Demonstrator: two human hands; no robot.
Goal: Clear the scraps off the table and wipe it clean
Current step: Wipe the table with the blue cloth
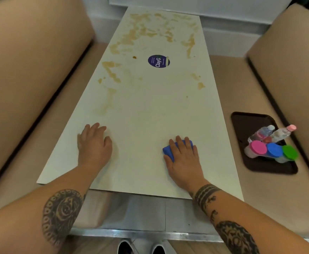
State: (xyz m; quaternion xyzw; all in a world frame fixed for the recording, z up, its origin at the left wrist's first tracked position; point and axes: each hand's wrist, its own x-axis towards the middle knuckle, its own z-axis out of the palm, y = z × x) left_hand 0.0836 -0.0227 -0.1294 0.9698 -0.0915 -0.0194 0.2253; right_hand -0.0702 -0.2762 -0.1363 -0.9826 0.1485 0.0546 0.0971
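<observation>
White counter [141,110]: brown smears [131,33] across far half and left edge, round purple sticker [158,61] mid-surface. Blue cloth [169,150] lies flat near the front edge.

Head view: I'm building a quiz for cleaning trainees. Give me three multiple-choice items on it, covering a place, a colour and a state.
1. Where is the brown tray?
A on the table
B on the right-hand bench
C on the floor

2. What colour is the cloth?
A blue
B yellow
C white

3. What state is the table's far half in?
A stained
B spotless
C covered by a cloth

Answers: 1 B, the tray lies on the seat; 2 A, blue shows under the right hand; 3 A, brown smears remain.
</observation>
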